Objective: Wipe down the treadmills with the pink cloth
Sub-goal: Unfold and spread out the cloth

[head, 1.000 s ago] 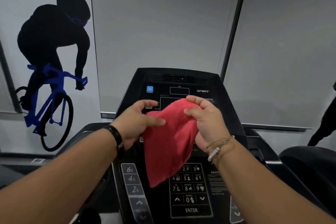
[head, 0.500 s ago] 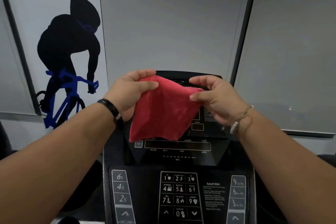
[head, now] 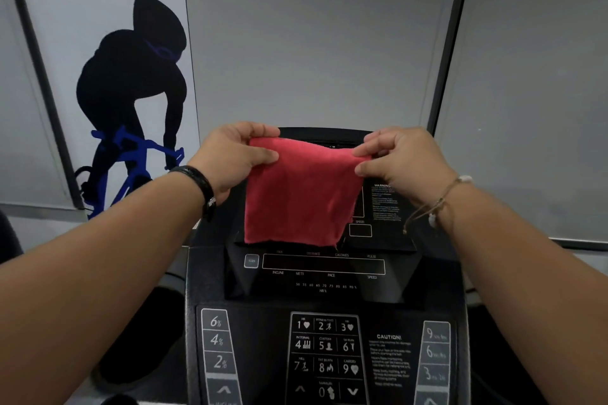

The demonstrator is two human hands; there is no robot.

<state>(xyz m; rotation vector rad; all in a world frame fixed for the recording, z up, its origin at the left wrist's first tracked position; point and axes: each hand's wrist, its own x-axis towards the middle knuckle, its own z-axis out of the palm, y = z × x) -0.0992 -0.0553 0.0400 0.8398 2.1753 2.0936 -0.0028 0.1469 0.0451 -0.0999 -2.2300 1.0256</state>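
Now the left hand and right hand each pinch a top corner of the pink cloth, stretched mid-frame over the treadmill console.

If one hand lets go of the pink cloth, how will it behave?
Probably floppy: the cloth sags between the left hand and right hand and hangs in soft folds. Likely light, since fingertip pinches hold it. It would probably swing down limp from the other grip.

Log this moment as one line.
left hand: pinching cloth | right hand: pinching cloth | cloth: spread, hanging before console | wiping: not started
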